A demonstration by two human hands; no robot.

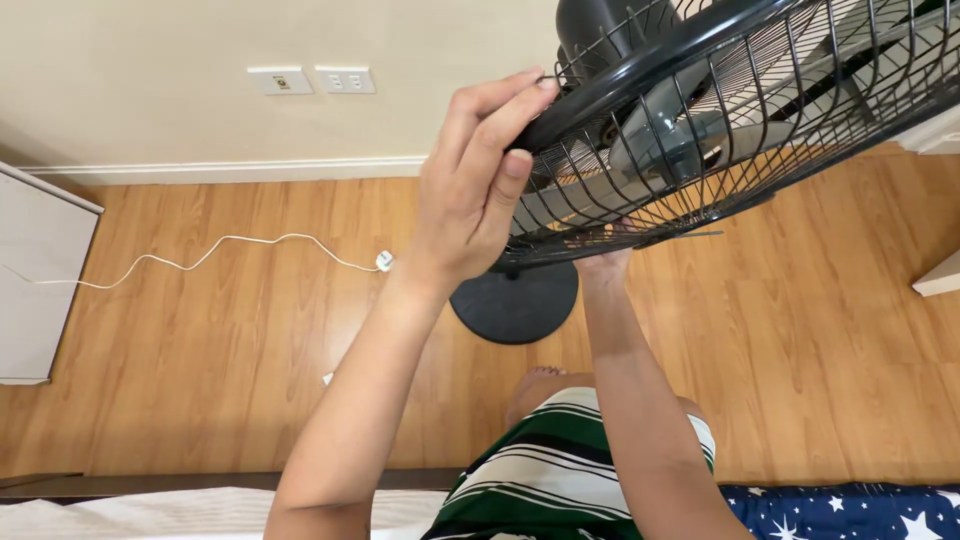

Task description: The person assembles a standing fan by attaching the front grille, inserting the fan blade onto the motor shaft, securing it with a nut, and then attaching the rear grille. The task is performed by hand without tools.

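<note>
A black standing fan fills the upper right, its wire grille (760,110) tilted toward me with grey blades (650,150) behind it. My left hand (478,180) grips the left rim of the grille, fingers curled over the black band. My right hand (603,262) reaches up under the lower edge of the grille; most of it is hidden behind the wires, so its grip is unclear. The fan's round black base (515,305) stands on the wooden floor below.
A white cable (200,255) with a plug lies across the wooden floor at left. Wall sockets (312,80) sit above the skirting. A white cabinet (35,270) stands far left. A blue star-patterned cloth (850,510) and white bedding (150,510) lie along the bottom edge.
</note>
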